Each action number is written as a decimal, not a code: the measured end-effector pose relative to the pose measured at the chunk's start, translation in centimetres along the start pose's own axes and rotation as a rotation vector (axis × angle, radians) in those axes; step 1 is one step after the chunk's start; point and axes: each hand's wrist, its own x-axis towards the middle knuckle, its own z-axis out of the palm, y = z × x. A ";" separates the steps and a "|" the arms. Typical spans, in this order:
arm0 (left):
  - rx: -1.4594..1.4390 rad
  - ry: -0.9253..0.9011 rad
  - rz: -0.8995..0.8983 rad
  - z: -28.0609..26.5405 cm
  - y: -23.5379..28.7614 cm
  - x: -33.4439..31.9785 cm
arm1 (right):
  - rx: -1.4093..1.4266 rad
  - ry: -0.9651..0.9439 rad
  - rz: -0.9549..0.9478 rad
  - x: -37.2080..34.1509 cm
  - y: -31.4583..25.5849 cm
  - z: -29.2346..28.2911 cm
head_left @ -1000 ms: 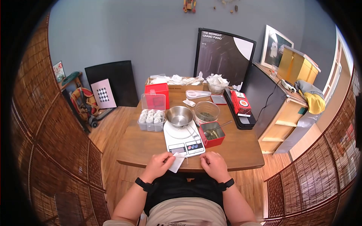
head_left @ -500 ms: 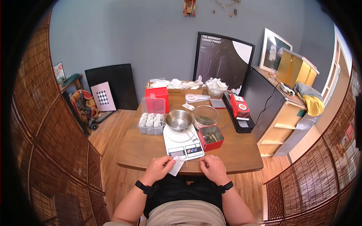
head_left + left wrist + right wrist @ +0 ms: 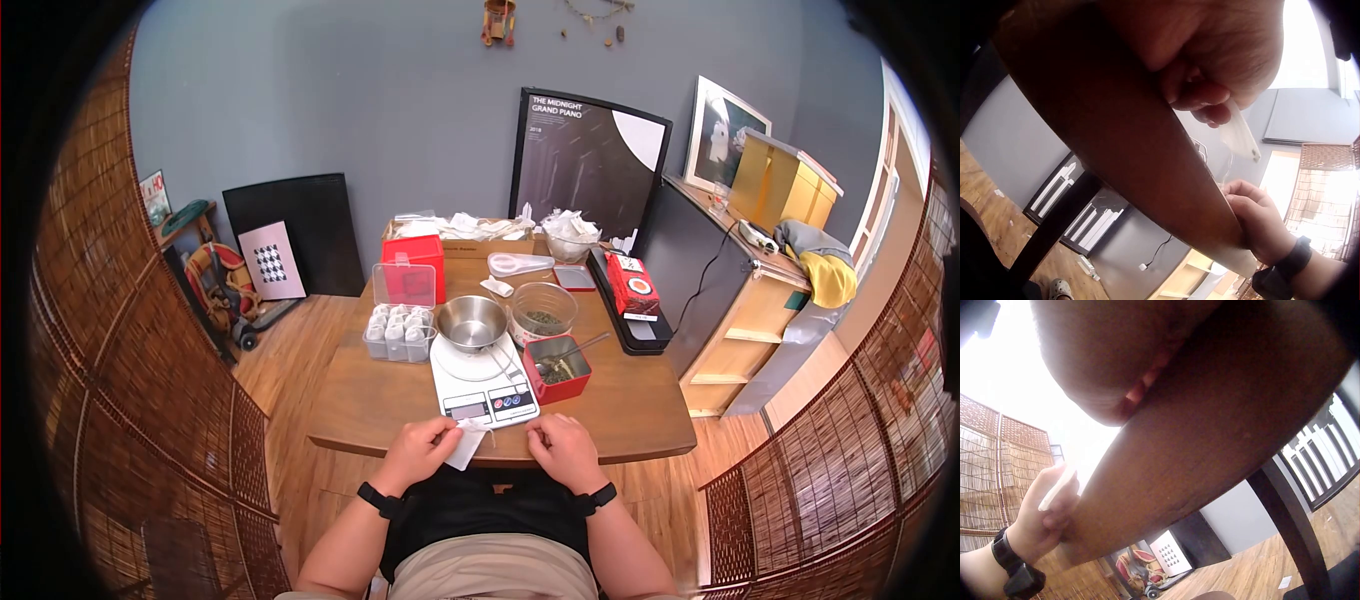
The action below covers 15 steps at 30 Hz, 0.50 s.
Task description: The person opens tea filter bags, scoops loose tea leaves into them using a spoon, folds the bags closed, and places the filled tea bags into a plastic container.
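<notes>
In the head view my left hand [image 3: 418, 452] pinches a small white pouch [image 3: 464, 450] by its top at the table's front edge; a thin string hangs beside it. The left wrist view shows the pouch [image 3: 1239, 136] below the curled fingers. My right hand [image 3: 565, 452] rests at the edge, right of the pouch, fingers loosely curled with nothing visible in them. Just beyond both hands is a white scale [image 3: 478, 378]; a steel bowl [image 3: 472, 322] sits on its far part. A red tin [image 3: 560, 382] with dried leaves and a spoon stands right of the scale.
Behind the tin stands a clear bowl [image 3: 543, 312] of leaves. Left of the scale, a plastic box [image 3: 398, 343] holds several white pouches. A red box [image 3: 413, 266], a cardboard box [image 3: 470, 246] and a red packet [image 3: 634, 286] on a black tray stand farther back.
The head view has tilted slightly, so the table and the things on it appear a little lower. Both hands keep nearly the same places, and the pouch stays pinched in the left one.
</notes>
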 end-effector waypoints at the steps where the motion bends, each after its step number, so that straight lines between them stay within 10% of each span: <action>1: -0.001 -0.001 -0.001 0.0 -0.1 -0.1 | 0.003 -0.001 -0.002 0.0 0.0 0.0; 15: 0.006 0.003 0.007 0.1 -0.2 -0.1 | -0.005 -0.014 -0.007 0.0 -0.1 -0.1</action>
